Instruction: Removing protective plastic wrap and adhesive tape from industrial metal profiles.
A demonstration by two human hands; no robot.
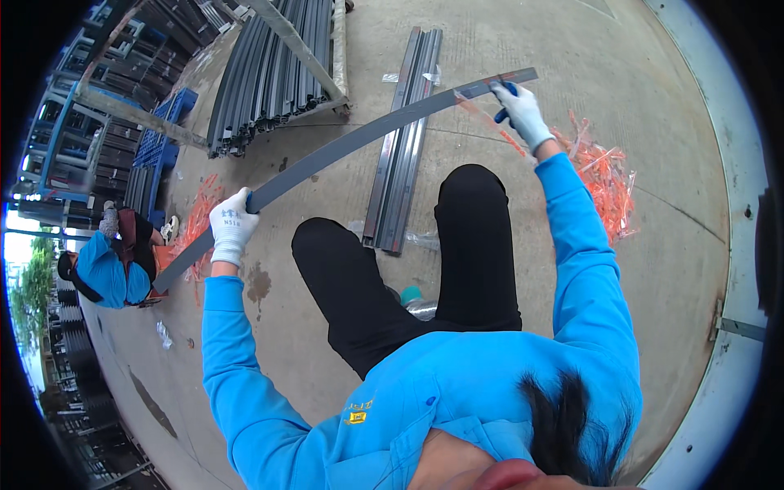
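Observation:
A long, flat grey metal profile [351, 145] spans from the lower left up to the far right, bent by the lens. My left hand [233, 225], in a white glove, is closed round it left of my knees. Near its far right end my right hand [523, 114], gloved in white with blue fingertips, grips the profile with curled fingers. A thin orange-and-clear film strip [492, 124] hangs off the profile beside my right hand, toward the wrist. On the floor beyond my knees, several grey profiles [398, 155] lie side by side.
Orange film scraps are heaped at right [600, 175], with another pile [200, 220] at left. A rack of stacked grey profiles [269, 69] stands far left, near a blue pallet [163, 135]. A co-worker [114, 265] sits at left. A pale wall edge [739, 269] runs along the right.

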